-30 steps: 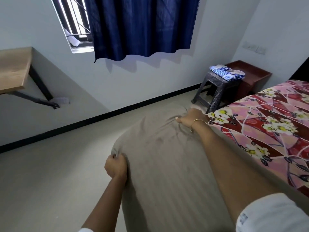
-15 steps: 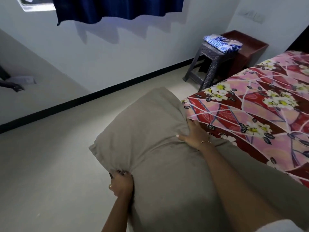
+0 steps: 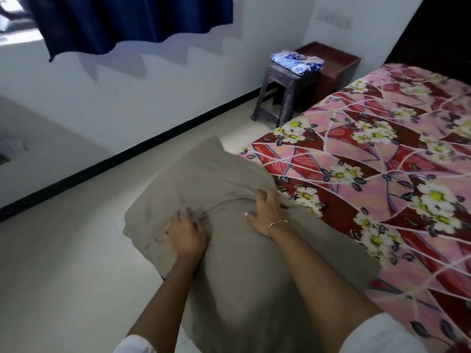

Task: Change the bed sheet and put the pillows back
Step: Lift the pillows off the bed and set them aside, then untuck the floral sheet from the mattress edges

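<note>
A plump grey-beige pillow [image 3: 229, 263] lies in front of me, its right side against the near corner of the bed and its left side out over the floor. The bed [image 3: 382, 174] is covered with a pink and red sheet printed with white flowers. My left hand [image 3: 184, 233] lies on top of the pillow near its left corner, fingers spread and blurred. My right hand [image 3: 265, 212], with a thin bracelet at the wrist, presses on the pillow beside the bed's edge. The cover wrinkles between the two hands.
A dark woven stool [image 3: 285, 95] stands by the wall past the bed, with folded blue and white cloth [image 3: 295, 61] on it. A brown side table [image 3: 339, 64] sits behind it. A blue curtain [image 3: 132, 19] hangs above. Pale floor [image 3: 63, 263] lies to the left.
My left hand let go of the pillow's lower left corner and moved up onto its top. My right hand stayed on the pillow by the bed's edge. The view swung towards the bed.
</note>
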